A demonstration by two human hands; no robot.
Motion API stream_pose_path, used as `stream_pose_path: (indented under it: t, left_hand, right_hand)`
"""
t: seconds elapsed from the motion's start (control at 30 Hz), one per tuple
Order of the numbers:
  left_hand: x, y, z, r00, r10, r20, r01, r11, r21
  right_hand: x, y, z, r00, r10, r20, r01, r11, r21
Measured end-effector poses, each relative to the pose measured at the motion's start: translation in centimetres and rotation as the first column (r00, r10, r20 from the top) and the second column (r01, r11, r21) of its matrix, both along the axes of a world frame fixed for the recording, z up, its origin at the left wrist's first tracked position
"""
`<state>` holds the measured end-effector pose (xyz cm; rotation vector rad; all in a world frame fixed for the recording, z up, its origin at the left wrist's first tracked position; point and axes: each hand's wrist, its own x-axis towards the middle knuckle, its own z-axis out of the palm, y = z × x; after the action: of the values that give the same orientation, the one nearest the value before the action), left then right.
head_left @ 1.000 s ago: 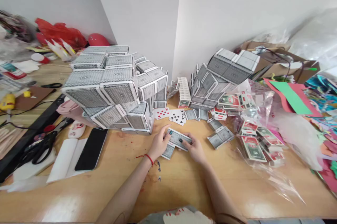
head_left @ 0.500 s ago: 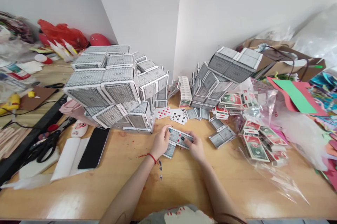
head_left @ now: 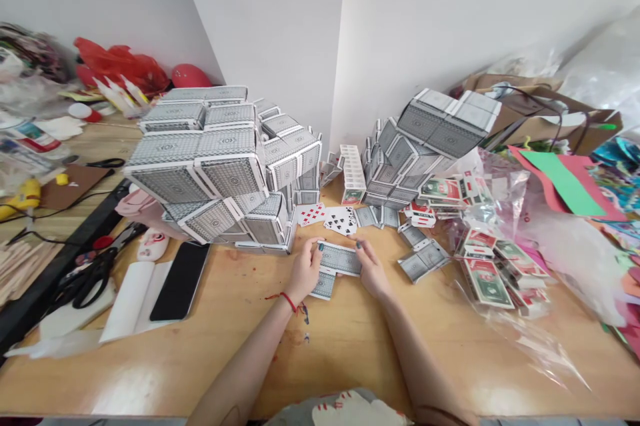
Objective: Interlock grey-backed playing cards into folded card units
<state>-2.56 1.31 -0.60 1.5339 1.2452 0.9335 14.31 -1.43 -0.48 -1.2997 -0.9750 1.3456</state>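
Note:
My left hand (head_left: 306, 271) grips the left end of several joined grey-backed playing cards (head_left: 341, 259), thumb on top. On the right, my right hand (head_left: 371, 267) pinches the other end of the same cards. One card (head_left: 324, 285) hangs below the row at its left side, toward me. Just beyond my hands, face-up playing cards (head_left: 341, 220) lie on the table, one with red diamonds and one with black spades. Folded card pieces (head_left: 424, 259) rest to the right of my right hand.
Large stacks of card boxes stand at left (head_left: 220, 159) and right (head_left: 415, 146). A phone (head_left: 180, 283), scissors (head_left: 93, 273) and white paper (head_left: 127, 299) lie at left. Packs of cards (head_left: 487, 279) and clear plastic wrap (head_left: 540, 346) are at right.
My right hand has shifted its card against the left-hand cards, so they now form one straight row. Red marks seen between them earlier are covered.

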Motion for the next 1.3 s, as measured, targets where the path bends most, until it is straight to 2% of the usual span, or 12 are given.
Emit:
stream_pose_path:
  t: [0.13,0.2,0.23,0.3,0.4,0.5,0.63,0.73,1.03,1.17,1.3]
  left_hand:
    - [-0.6,0.3,0.2,0.977,0.093,0.190,-0.075,0.992,-0.099]
    - [-0.9,0.5,0.2,0.955,0.109,0.278,-0.062,0.983,-0.171]
    - [-1.0,0.5,0.3,0.945,0.103,0.311,-0.041,0.979,-0.200]
    - [-1.2,0.6,0.4,0.934,0.078,0.348,0.006,0.972,-0.234]
    - [-1.2,0.5,0.5,0.929,0.045,0.368,0.049,0.969,-0.242]
    - [-1.3,0.5,0.6,0.926,0.017,0.378,0.078,0.969,-0.235]
    - [-1.3,0.6,0.4,0.929,-0.020,0.369,0.100,0.975,-0.198]
    - [-1.3,0.7,0.2,0.940,-0.030,0.340,0.099,0.977,-0.187]
    - [-1.2,0.6,-0.3,0.964,0.049,0.261,-0.004,0.985,-0.171]
    - [-0.8,0.5,0.0,0.935,0.129,0.329,-0.038,0.963,-0.268]
    - [-0.2,0.4,0.0,0.913,0.242,0.329,-0.132,0.937,-0.323]
  right_hand:
    - [0.8,1.7,-1.0,0.985,-0.170,-0.004,0.170,0.978,0.119]
    - [1.1,2.4,-1.4,0.956,-0.264,0.128,0.237,0.952,0.194]
    - [1.2,2.8,-1.4,0.926,-0.292,0.241,0.234,0.942,0.240]
    - [1.3,3.4,-1.4,0.828,-0.299,0.474,0.152,0.934,0.324]
    - [1.0,3.9,-1.1,0.683,-0.242,0.689,-0.010,0.940,0.341]
    - [0.6,4.2,-1.1,0.610,-0.209,0.765,-0.036,0.956,0.290]
    - [0.5,4.1,-1.4,0.578,-0.249,0.777,0.069,0.964,0.257]
    - [0.9,3.9,-1.6,0.611,-0.238,0.755,0.093,0.969,0.230]
    - [1.6,2.0,-0.6,0.809,-0.199,0.553,0.072,0.967,0.243]
    - [1.9,0.8,-0.7,0.927,-0.201,0.317,0.174,0.978,0.111]
    - [2.3,-0.9,-0.4,0.936,-0.313,0.163,0.302,0.949,0.088]
